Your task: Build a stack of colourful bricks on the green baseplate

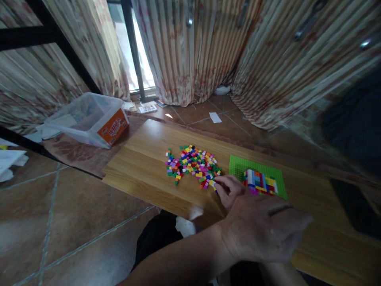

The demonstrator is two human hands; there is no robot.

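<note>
My arms cross over the table. My right hand reaches left to the near right edge of a loose pile of small coloured building bricks. Its thumb and index finger close around a small brick at the pile's edge; yellow and white show at the fingertips. My left hand lies across in front of it, back upward, pointing right. Its fingers are blurred and mostly hidden. Just behind the hands is a green baseplate carrying a multicoloured block of joined bricks, partly covered by my hands.
The wooden table runs left to right. A dark flat object lies at its right end. A clear plastic bin with an orange label stands on the floor at left. Striped curtains hang behind, with papers on the tiles.
</note>
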